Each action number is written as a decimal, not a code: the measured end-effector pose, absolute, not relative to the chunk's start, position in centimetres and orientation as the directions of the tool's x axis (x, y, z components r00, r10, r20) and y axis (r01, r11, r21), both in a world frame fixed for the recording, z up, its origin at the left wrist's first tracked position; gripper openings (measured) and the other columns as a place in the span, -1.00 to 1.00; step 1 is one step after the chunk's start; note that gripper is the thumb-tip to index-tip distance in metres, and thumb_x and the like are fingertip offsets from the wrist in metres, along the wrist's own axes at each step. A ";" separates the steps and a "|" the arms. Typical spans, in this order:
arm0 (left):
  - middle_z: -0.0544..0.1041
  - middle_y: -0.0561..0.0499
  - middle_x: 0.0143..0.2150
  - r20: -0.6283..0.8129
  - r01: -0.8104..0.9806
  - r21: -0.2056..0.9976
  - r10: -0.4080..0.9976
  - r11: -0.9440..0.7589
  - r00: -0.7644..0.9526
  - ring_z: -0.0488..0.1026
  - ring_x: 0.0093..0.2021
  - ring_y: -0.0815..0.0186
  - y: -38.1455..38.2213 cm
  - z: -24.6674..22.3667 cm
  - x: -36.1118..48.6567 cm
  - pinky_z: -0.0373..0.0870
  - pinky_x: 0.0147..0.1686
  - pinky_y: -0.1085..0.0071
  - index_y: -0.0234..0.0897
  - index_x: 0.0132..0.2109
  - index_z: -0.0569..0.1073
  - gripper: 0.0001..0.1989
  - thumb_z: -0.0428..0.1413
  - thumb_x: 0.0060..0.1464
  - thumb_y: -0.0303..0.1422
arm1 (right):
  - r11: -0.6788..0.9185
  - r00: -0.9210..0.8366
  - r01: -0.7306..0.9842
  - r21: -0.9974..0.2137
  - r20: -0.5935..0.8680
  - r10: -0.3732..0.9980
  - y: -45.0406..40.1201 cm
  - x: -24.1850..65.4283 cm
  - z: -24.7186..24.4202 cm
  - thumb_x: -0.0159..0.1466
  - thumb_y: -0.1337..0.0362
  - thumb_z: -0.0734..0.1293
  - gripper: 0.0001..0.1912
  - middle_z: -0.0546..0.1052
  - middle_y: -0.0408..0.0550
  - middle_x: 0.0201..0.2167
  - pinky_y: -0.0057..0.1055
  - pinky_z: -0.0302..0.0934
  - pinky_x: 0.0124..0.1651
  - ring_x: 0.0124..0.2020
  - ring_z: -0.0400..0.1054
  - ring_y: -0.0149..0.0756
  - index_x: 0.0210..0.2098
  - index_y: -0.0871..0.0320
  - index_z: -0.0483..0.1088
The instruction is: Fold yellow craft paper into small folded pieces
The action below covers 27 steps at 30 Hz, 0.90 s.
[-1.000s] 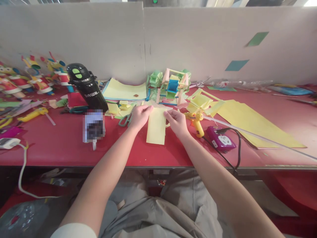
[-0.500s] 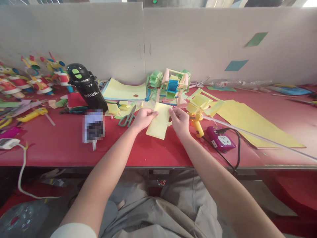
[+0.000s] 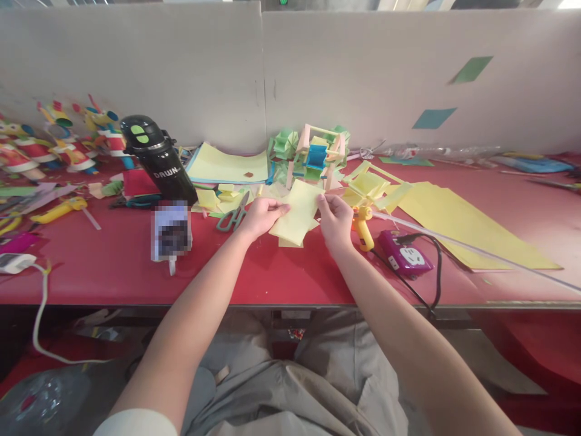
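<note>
A piece of pale yellow paper (image 3: 297, 212) is held above the red table between my two hands. My left hand (image 3: 263, 217) pinches its left edge between thumb and fingers. On the opposite side, my right hand (image 3: 334, 219) grips the paper's upper right edge. More yellow paper (image 3: 290, 243) shows beneath the held piece; whether it is separate or another layer I cannot tell. Green-handled scissors (image 3: 233, 219) lie just left of my left hand. Close to my right hand stands a yellow glue gun (image 3: 362, 228) with a long clear glue stick in it.
Behind my hands stands a paper model (image 3: 316, 156) with a blue seat. A black bottle (image 3: 158, 163) and a phone-like blurred object (image 3: 171, 232) are on the left. At right are a purple power socket (image 3: 406, 254) and large yellow sheets (image 3: 467, 227).
The held paper has turned clockwise, its top tilting right, and more yellow paper now shows under it. My right hand has shifted slightly right; my left hand stays nearly in place.
</note>
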<state>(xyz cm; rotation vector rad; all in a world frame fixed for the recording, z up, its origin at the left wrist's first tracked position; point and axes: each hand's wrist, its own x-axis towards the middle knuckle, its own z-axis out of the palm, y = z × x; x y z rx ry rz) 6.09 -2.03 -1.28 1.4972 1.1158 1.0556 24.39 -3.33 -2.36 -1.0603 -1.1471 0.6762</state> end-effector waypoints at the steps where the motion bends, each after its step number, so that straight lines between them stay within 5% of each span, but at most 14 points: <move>1: 0.64 -0.10 -0.28 0.098 0.142 0.981 0.971 -0.131 0.219 0.56 -0.24 0.18 -2.0 -1.3 6.1 0.46 -0.22 0.29 -0.30 -0.28 0.58 -0.58 0.29 -0.08 -0.01 | 0.382 0.312 0.082 -0.920 0.388 0.867 -3.3 24.4 -2.3 0.22 -0.04 0.36 -0.66 0.41 -0.17 -0.57 -0.41 0.25 -0.46 -0.55 0.31 -0.39 -0.41 0.13 0.41; 7: 0.61 -0.11 -0.26 0.063 0.162 0.979 0.944 -0.121 0.323 0.52 -0.22 0.22 -2.2 -1.0 6.1 0.42 -0.16 0.29 -0.32 -0.28 0.54 -0.61 0.41 -0.24 -0.18 | 0.399 0.346 0.071 -0.914 0.398 0.850 -3.3 24.5 -2.4 0.21 -0.02 0.38 -0.67 0.41 -0.16 -0.57 -0.41 0.22 -0.49 -0.56 0.30 -0.39 -0.41 0.13 0.42; 15: 0.41 0.08 -0.55 -0.059 0.381 0.922 0.952 -0.063 0.300 0.18 -0.67 0.47 -2.8 0.0 5.7 0.10 -0.62 0.44 -0.30 -0.34 0.54 -0.65 0.23 0.02 -0.05 | 0.414 0.364 0.071 -0.907 0.410 0.836 -3.3 24.6 -2.3 0.21 -0.07 0.37 -0.63 0.43 -0.15 -0.56 -0.41 0.27 -0.47 -0.53 0.32 -0.38 -0.40 0.15 0.43; 27: 0.46 0.03 -0.51 -0.079 0.316 0.944 0.867 -0.093 0.493 0.36 -0.52 0.39 -3.0 0.3 5.4 0.26 -0.47 0.43 -0.32 -0.45 0.42 -0.63 0.35 -0.14 -0.12 | 0.405 0.379 0.065 -0.912 0.398 0.835 -3.2 24.7 -2.2 0.22 -0.06 0.36 -0.63 0.39 -0.17 -0.61 -0.43 0.19 -0.54 -0.58 0.27 -0.39 -0.40 0.14 0.44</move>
